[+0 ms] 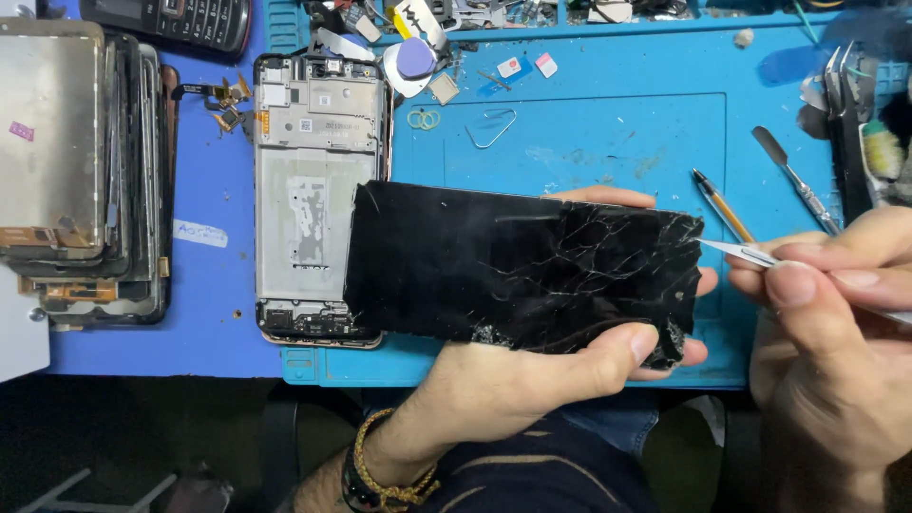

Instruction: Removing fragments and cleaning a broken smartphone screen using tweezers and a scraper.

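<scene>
Cracked phone screen held over a blue repair mat while a thin blade meets its edge.

We see the black, shattered screen gripped in the left hand, thumb closed over its lower edge. At the screen's right end, the right hand pinches a thin metal prying tool, tip touching the corner. We judge the prying is just starting; next calls for a shallow, careful slide. Left of the screen lies an opened phone frame.
</scene>
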